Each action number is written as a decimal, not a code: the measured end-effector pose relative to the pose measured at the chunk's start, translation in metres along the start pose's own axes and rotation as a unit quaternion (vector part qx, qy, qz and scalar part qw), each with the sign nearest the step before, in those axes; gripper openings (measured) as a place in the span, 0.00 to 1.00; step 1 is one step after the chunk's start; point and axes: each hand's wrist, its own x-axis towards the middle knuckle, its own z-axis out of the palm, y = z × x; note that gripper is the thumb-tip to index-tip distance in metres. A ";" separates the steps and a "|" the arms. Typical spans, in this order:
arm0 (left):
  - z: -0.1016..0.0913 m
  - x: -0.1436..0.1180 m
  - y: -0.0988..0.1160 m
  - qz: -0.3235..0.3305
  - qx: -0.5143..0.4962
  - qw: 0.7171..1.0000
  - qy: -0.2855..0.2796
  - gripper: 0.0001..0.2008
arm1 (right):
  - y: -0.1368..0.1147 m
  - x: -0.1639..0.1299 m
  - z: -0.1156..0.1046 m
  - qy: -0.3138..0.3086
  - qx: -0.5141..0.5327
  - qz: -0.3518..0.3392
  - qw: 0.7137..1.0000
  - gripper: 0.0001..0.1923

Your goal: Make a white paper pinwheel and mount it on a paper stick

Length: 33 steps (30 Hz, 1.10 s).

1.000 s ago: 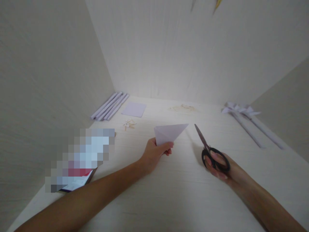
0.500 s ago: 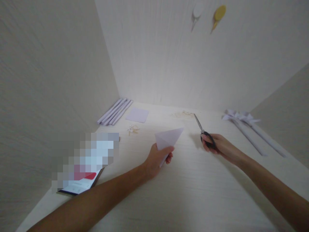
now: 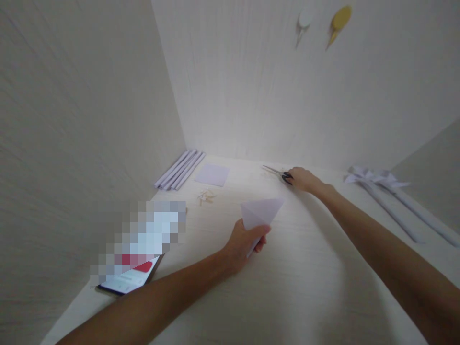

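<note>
At the middle of the pale desk [image 3: 287, 297], we list one left hand [image 3: 246, 242], closed, thumb laid over a folded paper [image 3: 260, 213]; the sheet is held above the surface, its lower part covered by thumb and fingers, its point aimed to the right.

Near the back wall [image 3: 244, 96], we list one right hand [image 3: 302, 179], its fingers bent at the black handles of a pair of scissors [image 3: 282, 174]; we cannot tell whether they grip or only touch. The blades point left, low over the desk.

Further items, left side: paper tubes [image 3: 179, 170], a bundle side by side in the rear corner; one lilac paper square [image 3: 212, 174], flat, just beside them; one small heap of thin pale pieces [image 3: 206, 196], nearer to us; one phone [image 3: 138, 258], lit, mostly blurred, the left forearm [image 3: 179, 297] passing across its near edge.

Right side: two paper rods [image 3: 390, 210] with frilled far ends.

On the back wall: one white hook [image 3: 304, 20], one yellow hook [image 3: 340, 20].
</note>
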 end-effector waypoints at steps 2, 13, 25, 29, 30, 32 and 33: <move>-0.001 0.000 -0.001 0.000 0.002 1.000 -0.007 0.08 | -0.002 0.010 0.000 0.002 -0.006 -0.004 1.000 0.14; 0.001 0.000 0.001 0.003 -0.013 1.000 -0.013 0.08 | -0.009 0.031 0.007 0.015 -0.006 -0.003 1.000 0.13; 0.001 0.001 0.002 0.000 -0.023 1.000 -0.015 0.08 | -0.014 0.035 0.008 0.016 0.008 -0.016 1.000 0.12; 0.000 0.001 0.002 -0.005 -0.029 0.999 -0.016 0.09 | -0.014 0.034 0.009 0.020 0.022 -0.011 1.000 0.12; 0.000 0.001 0.003 -0.006 -0.030 0.999 -0.017 0.09 | -0.014 0.034 0.009 0.022 0.026 -0.010 0.999 0.12; 0.000 0.001 0.003 -0.007 -0.029 0.999 -0.019 0.10 | -0.014 0.034 0.010 0.026 0.039 -0.007 0.999 0.12; 0.000 0.001 0.003 -0.007 -0.030 0.999 -0.021 0.10 | -0.014 0.033 0.011 0.029 0.047 -0.006 0.998 0.12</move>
